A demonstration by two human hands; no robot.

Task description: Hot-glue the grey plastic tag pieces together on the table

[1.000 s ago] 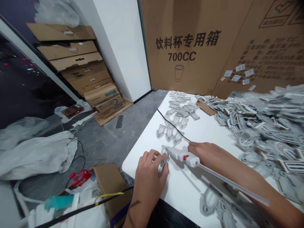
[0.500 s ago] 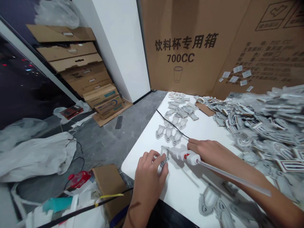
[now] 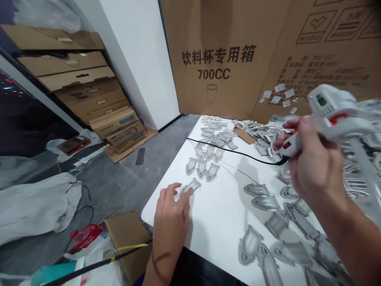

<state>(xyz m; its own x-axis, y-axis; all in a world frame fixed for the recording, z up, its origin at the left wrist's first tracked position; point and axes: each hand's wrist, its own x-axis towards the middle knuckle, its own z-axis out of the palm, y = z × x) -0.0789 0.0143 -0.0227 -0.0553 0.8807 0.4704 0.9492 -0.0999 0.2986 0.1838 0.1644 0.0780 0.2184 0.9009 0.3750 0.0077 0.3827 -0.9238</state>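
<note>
My right hand is wrapped around the handle of a white hot glue gun, raised over the right side of the white table. A clear glue stick sticks out of its back, and a black cord runs from the handle across the table. Near the left edge, my left hand has its thumb and fingers on a small grey shield-shaped piece, partly hidden by the fingers. Similar grey pieces lie in rows just beyond it.
More grey pieces are spread at the right and front, and a heap covers the far right. A large cardboard box stands behind the table. Left of it are stacked cartons, a red bottle and an open box.
My right hand has lifted the glue gun away from the piece, up and to the right, turning it. My left hand keeps the piece, now tilted differently. The view has shifted slightly right.
</note>
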